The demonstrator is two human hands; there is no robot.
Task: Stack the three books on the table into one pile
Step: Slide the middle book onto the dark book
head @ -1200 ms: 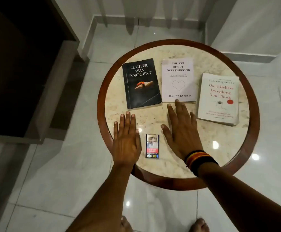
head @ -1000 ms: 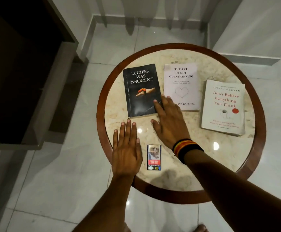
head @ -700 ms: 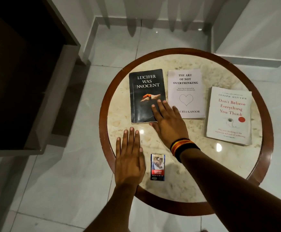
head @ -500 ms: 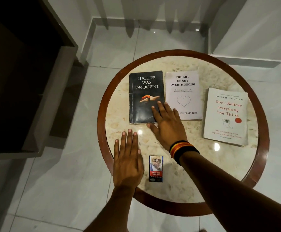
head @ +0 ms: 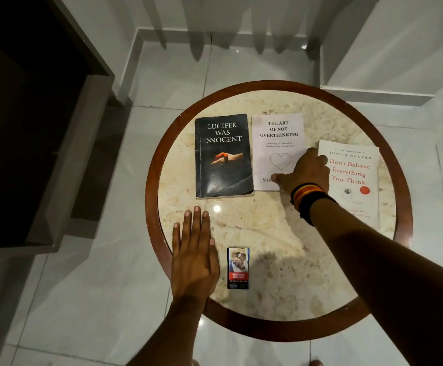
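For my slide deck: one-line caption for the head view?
Right hand on the middle book, left hand flat on the round table.

A single head-mounted wide-angle view is given, directed forward and steeply downward from above. The round table (head: pixel 159 165) is seen whole at arm's reach, with tiled floor (head: pixel 88 286) around it. Both forearms are seen entering from the lower edge; the left hand (head: pixel 194 262) is nearer the camera than the right hand (head: pixel 307 171).

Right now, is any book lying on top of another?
No: the black book, the middle white book and the right-hand book all lie separately on the table.
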